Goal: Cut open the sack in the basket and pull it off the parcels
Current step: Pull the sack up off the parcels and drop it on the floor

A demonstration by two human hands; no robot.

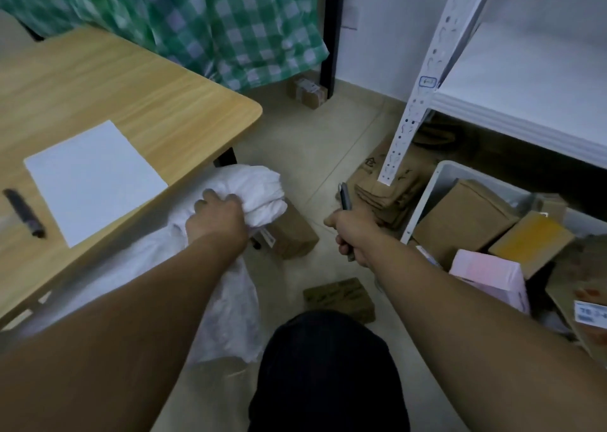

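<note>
Dark knee [328, 366] fills the lower foreground, both forearms reaching over it. Left hand [218, 216] clenched on a bunched fistful of the sack [259, 187]: white, thin, crinkled, trailing down to the floor beside the tabletop [131, 86]. One brown parcel [290, 238] shows just beneath the bunch. Right hand [349, 234] closed around a dark knife [345, 197], tip up, apart from the sack. Basket [440, 175], white, at right, holds boxes.

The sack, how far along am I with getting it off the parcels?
Partway. The left hand grips a bunched end of the white sack, and one brown parcel already shows beside it. The right hand holds the cutter clear of it. Whether it's cut isn't visible. Left: pulling it off.
</note>
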